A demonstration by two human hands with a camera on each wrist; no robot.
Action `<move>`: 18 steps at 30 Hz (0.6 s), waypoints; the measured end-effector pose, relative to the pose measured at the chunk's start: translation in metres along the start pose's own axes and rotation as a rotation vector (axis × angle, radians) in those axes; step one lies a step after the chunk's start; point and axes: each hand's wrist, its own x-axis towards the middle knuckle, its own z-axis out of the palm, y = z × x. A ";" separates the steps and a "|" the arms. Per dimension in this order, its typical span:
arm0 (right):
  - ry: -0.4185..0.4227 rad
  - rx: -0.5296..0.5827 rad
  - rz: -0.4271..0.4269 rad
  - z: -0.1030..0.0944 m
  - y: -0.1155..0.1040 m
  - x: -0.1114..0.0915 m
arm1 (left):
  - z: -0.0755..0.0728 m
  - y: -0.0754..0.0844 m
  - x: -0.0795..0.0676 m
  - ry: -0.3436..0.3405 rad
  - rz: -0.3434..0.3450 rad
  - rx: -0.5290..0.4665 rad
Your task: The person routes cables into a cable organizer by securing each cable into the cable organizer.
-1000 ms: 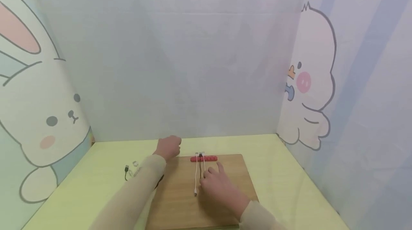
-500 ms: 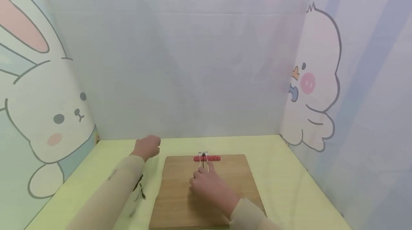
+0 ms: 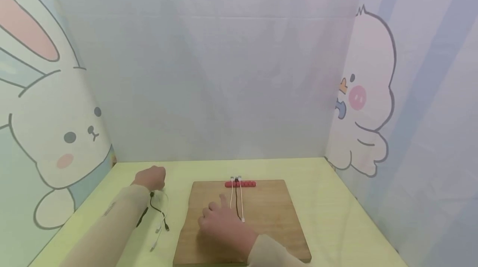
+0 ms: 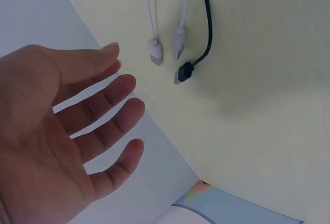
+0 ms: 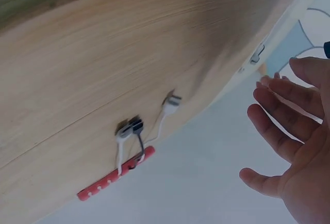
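My left hand (image 3: 150,177) is over the table left of the wooden board, its fingers loosely bent and holding nothing. Below it lie loose charging cables: a black cable (image 3: 158,209) and two white ones, with a white plug (image 4: 155,51) and a black plug (image 4: 184,72) a little beyond my fingertips in the left wrist view. Above the board's left half is my right hand (image 3: 227,223), its fingers relaxed with nothing in them. A red cable holder (image 3: 247,184) sits at the board's far edge, with two white cables (image 3: 242,202) and a black cable (image 3: 237,200) across it.
The wooden board (image 3: 269,221) covers the middle of the pale yellow table (image 3: 328,217). A grey curtain (image 3: 209,92) closes off the back, and cartoon-printed curtains stand at both sides. Some slots of the holder, toward its right end, hold no cable.
My left hand has moved left, from the board's far left corner to the loose cables. My right hand has drawn left, across and away from the cables on the board.
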 end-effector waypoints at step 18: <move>-0.056 -0.047 -0.162 -0.017 -0.078 0.047 | 0.041 -0.025 -0.001 -0.007 -0.028 -0.026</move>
